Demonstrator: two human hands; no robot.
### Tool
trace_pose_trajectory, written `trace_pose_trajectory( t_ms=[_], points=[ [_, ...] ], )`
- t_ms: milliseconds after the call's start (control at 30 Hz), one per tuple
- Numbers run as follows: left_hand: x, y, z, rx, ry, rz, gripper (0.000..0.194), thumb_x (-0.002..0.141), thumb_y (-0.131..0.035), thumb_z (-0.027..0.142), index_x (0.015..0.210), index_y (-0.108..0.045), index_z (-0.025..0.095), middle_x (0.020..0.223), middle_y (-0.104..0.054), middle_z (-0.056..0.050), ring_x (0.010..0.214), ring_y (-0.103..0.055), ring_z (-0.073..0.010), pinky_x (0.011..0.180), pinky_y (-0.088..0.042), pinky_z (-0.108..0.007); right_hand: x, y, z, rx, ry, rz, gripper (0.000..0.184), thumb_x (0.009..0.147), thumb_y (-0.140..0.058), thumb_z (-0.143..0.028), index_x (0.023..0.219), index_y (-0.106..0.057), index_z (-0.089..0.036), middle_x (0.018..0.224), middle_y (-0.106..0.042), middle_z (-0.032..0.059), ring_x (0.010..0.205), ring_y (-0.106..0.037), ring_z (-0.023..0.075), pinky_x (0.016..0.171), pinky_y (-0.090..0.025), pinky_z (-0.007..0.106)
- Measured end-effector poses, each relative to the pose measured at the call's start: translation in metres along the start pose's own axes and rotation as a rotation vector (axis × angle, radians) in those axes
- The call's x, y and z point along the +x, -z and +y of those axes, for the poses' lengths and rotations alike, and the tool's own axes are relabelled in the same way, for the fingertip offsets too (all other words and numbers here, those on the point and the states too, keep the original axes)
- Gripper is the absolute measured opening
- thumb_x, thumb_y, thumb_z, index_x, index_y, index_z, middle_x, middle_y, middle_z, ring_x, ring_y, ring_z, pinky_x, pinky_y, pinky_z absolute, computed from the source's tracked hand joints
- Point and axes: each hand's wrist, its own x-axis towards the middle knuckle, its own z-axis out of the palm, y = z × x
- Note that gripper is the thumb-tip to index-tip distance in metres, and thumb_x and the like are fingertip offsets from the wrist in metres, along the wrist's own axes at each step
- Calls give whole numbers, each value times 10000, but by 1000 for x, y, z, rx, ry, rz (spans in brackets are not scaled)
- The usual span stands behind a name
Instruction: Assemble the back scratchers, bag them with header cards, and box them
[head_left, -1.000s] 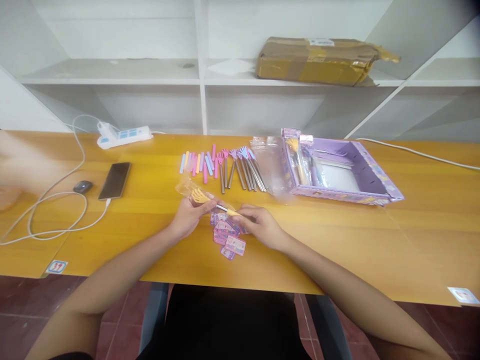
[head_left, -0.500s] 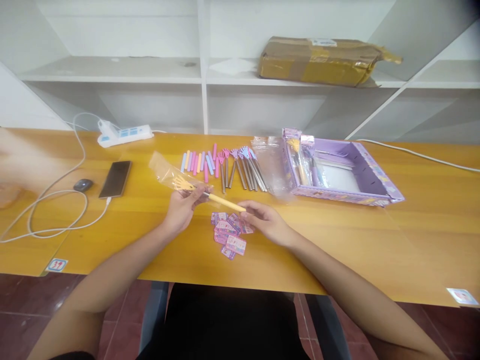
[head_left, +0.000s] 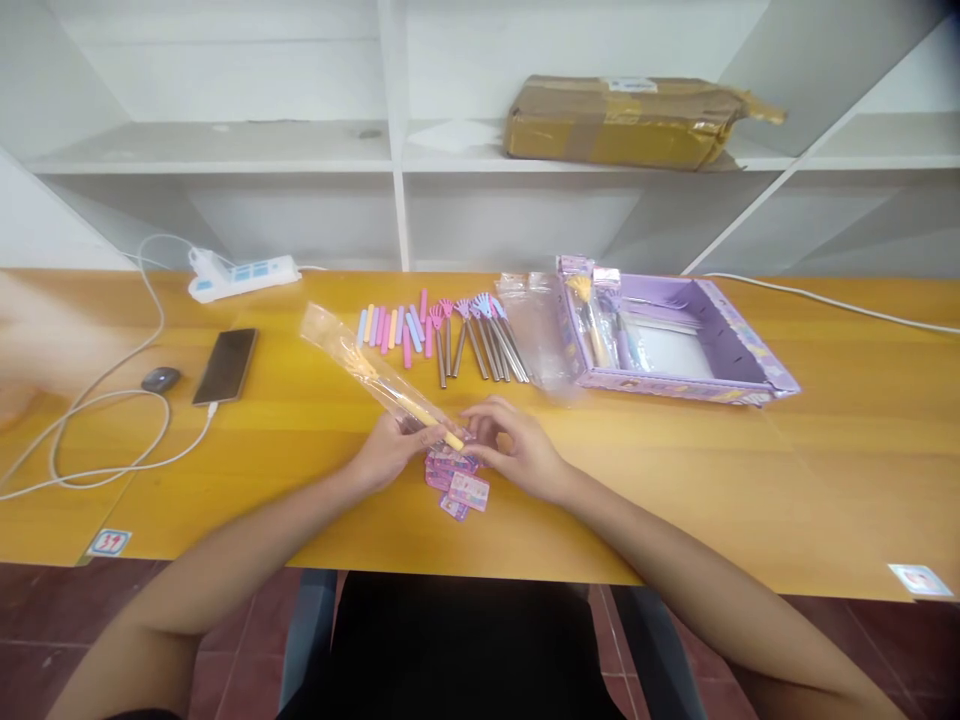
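A yellow hand-shaped back scratcher (head_left: 409, 402) lies inside a long clear plastic bag (head_left: 330, 330), slanting down to the right over the table. My left hand (head_left: 394, 450) is closed around the bag and the lower part of the handle. At the handle's end, my right hand (head_left: 517, 445) has its fingers bent and its thumb against the bag's open end. Small printed cards (head_left: 469, 490) lie in a pile under the hands. Behind are pink, purple and blue back scratchers (head_left: 480, 340) with metal rods, and several coloured handle sleeves (head_left: 394, 328).
Flat clear bags (head_left: 532, 330) lie beside a purple display box (head_left: 675, 390) that holds bagged back scratchers. To the left are a phone (head_left: 225, 366), a mouse (head_left: 160, 379), a power strip (head_left: 244, 277) and white cables. A taped carton (head_left: 622, 125) sits on the shelf.
The yellow back scratcher has slid deeper into the bag, its handle now mostly covered. My left hand has shifted from near the head down to the handle end; my right hand stays near that end.
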Motion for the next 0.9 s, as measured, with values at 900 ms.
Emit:
trace_pose_trajectory(
  t_ms=[900],
  points=[
    [-2,8,11,134,25,-76,356,847,-919,468,978,-758,180,898,-741,-25,839,-691,-171,802,-537,-285,-7,2,-9,-286,104,-240,226,1105,-596,-414,1242,-677,-254,972,-722,25,795,-674,182,690,-500,301]
  ],
)
